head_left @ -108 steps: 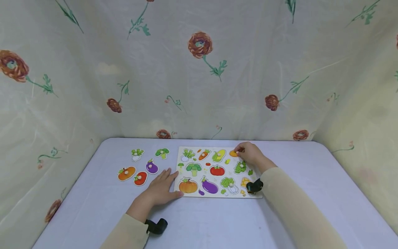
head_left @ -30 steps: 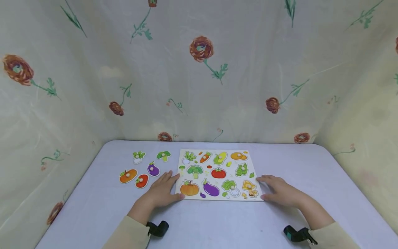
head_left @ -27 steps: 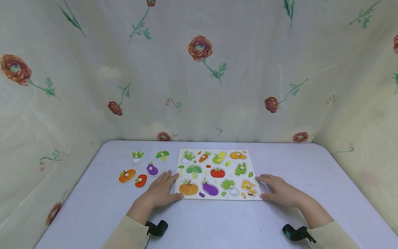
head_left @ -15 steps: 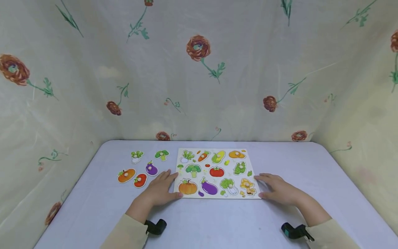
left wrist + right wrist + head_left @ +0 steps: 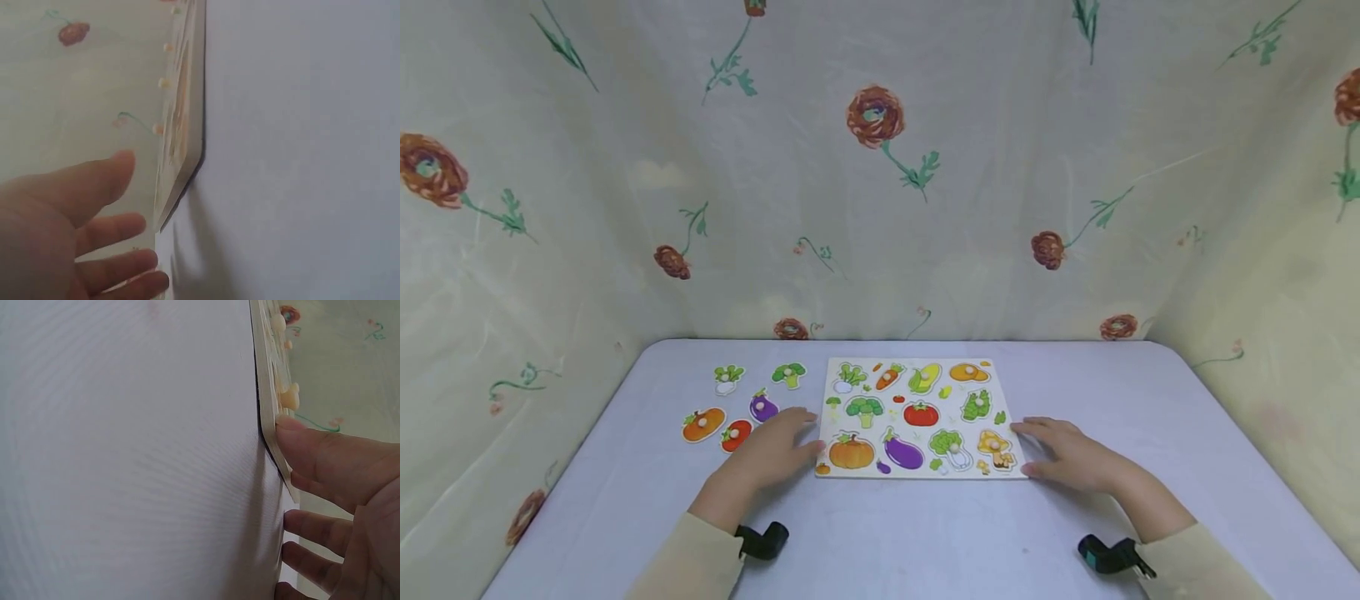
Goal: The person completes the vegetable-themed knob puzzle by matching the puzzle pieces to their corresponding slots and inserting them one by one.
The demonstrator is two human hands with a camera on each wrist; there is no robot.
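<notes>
A white vegetable puzzle board lies flat on the table. Just off its left edge is my left hand, fingers relaxed and holding nothing; the left wrist view shows a gap between its thumb and the board corner. My right hand rests at the board's right edge, with the thumb on the near corner in the right wrist view. Left of the board lie loose knobbed pieces: a turnip, a broccoli, an eggplant, a pumpkin and a tomato, the last close by my left hand.
Knobbed pieces sit in the board, among them a carrot, corn, potato, cabbage and mushroom. Floral curtains hang behind and beside the white-covered table.
Earlier my right hand was at the potato piece in the board's upper right; it then moved to the right edge. My left hand has just come away leftward from the board's left edge.
</notes>
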